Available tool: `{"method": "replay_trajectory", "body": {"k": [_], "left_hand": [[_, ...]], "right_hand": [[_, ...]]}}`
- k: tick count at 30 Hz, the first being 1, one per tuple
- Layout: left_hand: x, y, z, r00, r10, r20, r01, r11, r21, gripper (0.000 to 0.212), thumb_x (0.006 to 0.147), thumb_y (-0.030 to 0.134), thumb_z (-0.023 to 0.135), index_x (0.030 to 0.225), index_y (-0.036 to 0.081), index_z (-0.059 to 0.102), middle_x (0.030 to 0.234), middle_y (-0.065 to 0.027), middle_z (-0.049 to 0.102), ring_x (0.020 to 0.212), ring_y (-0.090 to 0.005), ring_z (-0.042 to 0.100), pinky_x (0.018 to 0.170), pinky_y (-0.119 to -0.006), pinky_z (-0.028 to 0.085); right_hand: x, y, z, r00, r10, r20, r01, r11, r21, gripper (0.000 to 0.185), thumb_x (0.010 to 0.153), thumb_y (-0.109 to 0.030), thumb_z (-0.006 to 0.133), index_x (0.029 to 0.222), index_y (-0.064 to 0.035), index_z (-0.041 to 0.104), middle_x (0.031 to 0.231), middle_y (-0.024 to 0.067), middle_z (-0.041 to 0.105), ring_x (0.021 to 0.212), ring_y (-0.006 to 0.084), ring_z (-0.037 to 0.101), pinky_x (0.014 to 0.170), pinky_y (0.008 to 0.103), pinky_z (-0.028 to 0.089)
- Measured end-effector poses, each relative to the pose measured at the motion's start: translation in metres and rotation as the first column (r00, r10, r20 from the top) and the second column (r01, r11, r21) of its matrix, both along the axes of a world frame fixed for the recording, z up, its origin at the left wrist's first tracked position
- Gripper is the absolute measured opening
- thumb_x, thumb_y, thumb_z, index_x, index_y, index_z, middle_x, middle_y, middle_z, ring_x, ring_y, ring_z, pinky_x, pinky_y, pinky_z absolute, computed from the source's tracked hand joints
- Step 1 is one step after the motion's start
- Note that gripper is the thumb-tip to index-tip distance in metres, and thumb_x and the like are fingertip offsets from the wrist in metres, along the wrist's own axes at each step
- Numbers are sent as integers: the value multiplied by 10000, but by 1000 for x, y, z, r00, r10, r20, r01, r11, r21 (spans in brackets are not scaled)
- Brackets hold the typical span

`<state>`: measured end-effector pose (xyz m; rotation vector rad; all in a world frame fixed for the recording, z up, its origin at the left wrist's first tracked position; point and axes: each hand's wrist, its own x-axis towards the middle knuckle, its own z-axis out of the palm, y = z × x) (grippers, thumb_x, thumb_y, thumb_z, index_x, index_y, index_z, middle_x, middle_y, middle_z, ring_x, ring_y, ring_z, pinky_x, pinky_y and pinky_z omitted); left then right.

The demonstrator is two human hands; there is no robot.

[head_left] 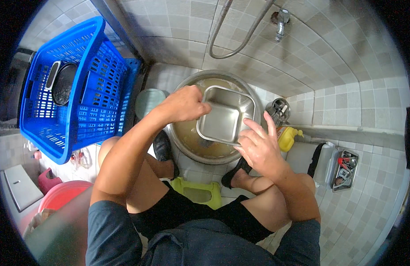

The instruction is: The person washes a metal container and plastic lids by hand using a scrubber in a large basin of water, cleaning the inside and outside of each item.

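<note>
A square stainless-steel pan (222, 114) is tilted over a wide metal basin (177, 146) of cloudy brownish water (188, 136). My left hand (188, 104) is curled closed at the pan's left rim, covering part of it; whether something else is inside the fist is hidden. At the lower right corner, my right hand (260, 141) grips the pan with the thumb side low and some fingers raised and spread. The right hand looks wet. The pan's inside is bare and shiny.
A blue plastic basket (103, 83) holding a dark round pan (64, 84) stands at left. A pale green lid or tub (150, 101) sits beside the basin. To the right are a metal cup with a whisk (278, 111), yellow bottle (287, 138) and utensil tray (345, 169). A hose (215, 43) hangs above.
</note>
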<state>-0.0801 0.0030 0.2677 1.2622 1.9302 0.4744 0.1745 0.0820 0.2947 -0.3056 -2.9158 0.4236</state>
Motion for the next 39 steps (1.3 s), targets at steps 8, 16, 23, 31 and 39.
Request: {"method": "replay_trajectory", "body": {"k": [8,16,23,31,39], "left_hand": [[0,-4,-7,997,-24,-76,30,997,77,443,769,341,609,684,-92,644,629,-300,587,598,-409,634,621,-499,506],[7,-4,-3,989,1,-145,17,992,126,382,756,311,621,677,-60,665,716,-288,639,762,-442,657,761,-503,528],[15,1,4,978,26,-208,13,983,185,364,771,313,603,695,-32,690,711,-265,646,754,-423,659,759,-500,534],[22,6,-2,981,26,-191,23,969,246,378,751,310,617,655,-56,629,693,-291,617,705,-461,637,706,-522,521],[28,8,9,988,57,-141,-16,961,275,372,731,294,621,638,-67,626,659,-295,599,659,-460,625,666,-516,514]], "right_hand": [[2,4,6,963,-165,-214,92,945,-314,186,825,-49,707,991,-20,628,1001,139,613,1029,317,607,968,441,447],[23,26,-40,853,-516,-77,404,747,-528,201,963,-57,608,1147,-7,543,921,27,603,819,77,561,757,209,464],[39,43,-66,887,-460,45,393,700,-596,191,975,-110,589,1148,-33,558,948,40,618,822,109,585,747,241,493],[44,69,-85,971,-89,-221,-5,919,-395,83,928,-101,606,999,-62,625,925,31,620,826,189,585,732,347,497],[49,69,-86,962,-243,-121,100,732,-674,49,915,-98,596,919,-50,584,827,50,593,716,175,568,617,325,464]]}}
